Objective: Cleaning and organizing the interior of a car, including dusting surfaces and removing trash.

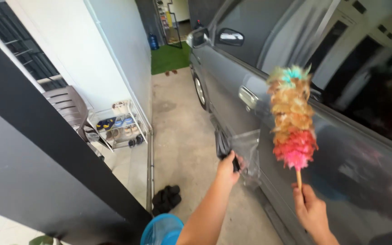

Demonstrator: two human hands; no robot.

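Note:
My right hand (311, 209) grips the thin wooden stick of a feather duster (292, 118). Its fluffy head runs from pink at the bottom through orange to teal at the top, held upright against the side of a grey car (232, 77). My left hand (230, 165) is closed on a clear plastic bag (247, 152) together with something dark, just beside the car's lower door. The car's door handle (247, 96) is left of the duster head.
A shoe rack (121, 127) and a brown plastic chair (71, 109) stand by the white wall at left. A dark cloth or pair of shoes (166, 198) lies on the concrete floor. A blue round object (162, 230) is below me. Green turf (169, 58) lies ahead.

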